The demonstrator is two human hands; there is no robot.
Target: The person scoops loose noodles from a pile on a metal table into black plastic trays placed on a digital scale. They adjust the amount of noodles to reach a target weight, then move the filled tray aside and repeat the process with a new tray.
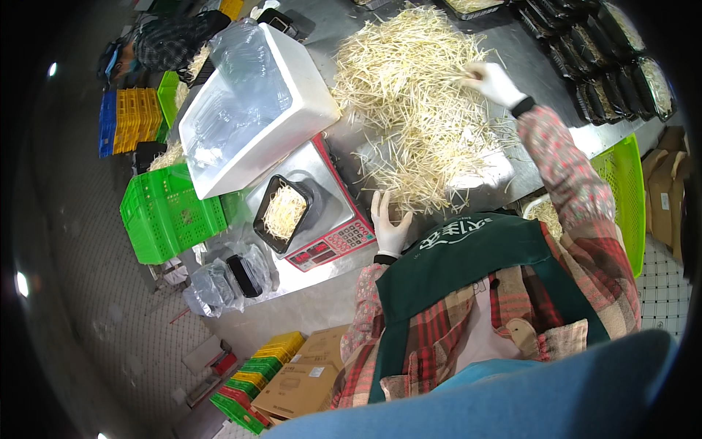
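A broad heap of bean sprouts point(411, 82) lies loose on the metal table before me. My right hand point(491, 83), in a white glove, reaches to the heap's right side with its fingers curled at the sprouts; whether any are pinched between them is unclear. Nearer my body, my gloved left hand point(391, 229) has its fingers apart and holds nothing. It is between the heap's near edge and a red-framed digital scale point(329, 178). On the scale's steel plate sits a black plastic tray point(262, 226) with a portion of sprouts point(285, 213) in it.
A white foam box point(312, 104) lined with clear plastic stands left of the heap. Green crates point(173, 214) are beyond the scale. Wrapped black trays point(249, 277) lie at the table's near-left edge. Filled trays point(592, 46) are stacked far right. Cartons point(299, 389) stand below.
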